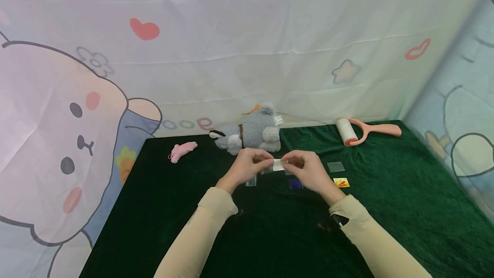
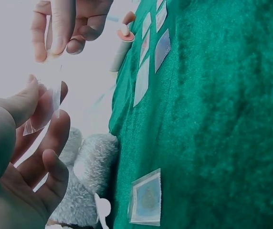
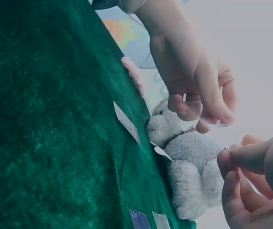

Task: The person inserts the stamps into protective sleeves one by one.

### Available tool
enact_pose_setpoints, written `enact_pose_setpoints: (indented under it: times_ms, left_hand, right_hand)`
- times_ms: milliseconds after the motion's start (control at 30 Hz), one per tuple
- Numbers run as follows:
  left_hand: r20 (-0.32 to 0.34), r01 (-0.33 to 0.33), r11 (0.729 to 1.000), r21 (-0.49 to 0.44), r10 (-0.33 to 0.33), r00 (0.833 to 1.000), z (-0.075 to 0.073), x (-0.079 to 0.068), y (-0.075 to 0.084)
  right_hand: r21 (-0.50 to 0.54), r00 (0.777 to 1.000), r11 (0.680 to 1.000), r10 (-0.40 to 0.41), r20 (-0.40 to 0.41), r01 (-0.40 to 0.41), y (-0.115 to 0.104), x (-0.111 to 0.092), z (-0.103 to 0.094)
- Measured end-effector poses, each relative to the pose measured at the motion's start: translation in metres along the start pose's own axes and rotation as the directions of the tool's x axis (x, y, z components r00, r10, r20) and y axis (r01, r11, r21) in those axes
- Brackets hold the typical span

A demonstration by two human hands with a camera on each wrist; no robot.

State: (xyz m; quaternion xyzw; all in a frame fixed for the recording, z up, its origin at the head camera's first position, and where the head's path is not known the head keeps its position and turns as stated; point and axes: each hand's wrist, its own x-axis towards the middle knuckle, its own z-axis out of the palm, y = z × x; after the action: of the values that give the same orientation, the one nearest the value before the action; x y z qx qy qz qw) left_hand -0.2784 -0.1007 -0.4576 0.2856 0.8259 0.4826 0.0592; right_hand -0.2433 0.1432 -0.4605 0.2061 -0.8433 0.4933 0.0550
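Note:
My left hand (image 1: pixel 248 167) pinches a small clear plastic sleeve (image 2: pixel 37 125) between thumb and fingers, above the table. Facing it, my right hand (image 1: pixel 306 170) pinches the edge of a small whitish stamp-like piece (image 1: pixel 278 165). The two hands are close together, and glare in the left wrist view hides how far the piece and sleeve overlap. Below the left hand lies a sleeved stamp (image 2: pixel 147 199). A blue stamp (image 1: pixel 295 183) with a toothed edge lies under the right hand, and a yellow-and-red stamp (image 1: pixel 341 182) to its right.
Behind the hands a grey plush toy (image 1: pixel 258 131) lies against the wall cloth. A pink plush toy (image 1: pixel 182 151) is at the back left. At the back right rests a lint roller (image 1: pixel 347 132) with a pink handle. Another clear sleeve (image 1: pixel 335 166) lies on the green cloth (image 1: pixel 409 200).

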Motion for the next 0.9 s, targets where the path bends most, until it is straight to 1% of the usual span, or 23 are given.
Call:
enact_pose_setpoints:
  times_ms: [100,233,433,567,700,900]
  left_hand:
    - [-0.012,-0.03,0.999,0.041,0.031,0.999,0.0,0.001,0.001]
    - [-0.019,-0.054,0.995,0.089,0.055,0.998,0.001,0.0,0.004]
    - [0.002,-0.066,0.982,0.176,0.067,0.998,0.001,-0.003,0.013]
    - [0.028,-0.057,0.973,0.223,0.052,0.998,0.002,-0.005,0.017]
    - [0.039,-0.04,0.97,0.241,0.031,0.999,0.002,-0.006,0.017]
    - [0.054,-0.046,0.97,0.238,0.034,0.998,0.002,-0.006,0.016]
  right_hand:
    - [0.01,1.0,1.0,0.007,-0.005,-0.007,0.0,0.0,0.0]
    - [0.008,1.0,1.0,0.018,-0.008,-0.018,-0.001,-0.001,0.0]
    - [0.004,0.999,0.999,0.036,-0.011,-0.036,-0.004,-0.002,-0.001]
    - [0.011,0.999,0.999,0.043,-0.01,-0.043,-0.003,-0.002,-0.001]
    - [0.024,0.999,0.999,0.046,-0.004,-0.045,-0.002,-0.001,-0.001]
    - [0.05,0.999,0.998,0.045,0.02,-0.046,-0.002,-0.002,-0.001]
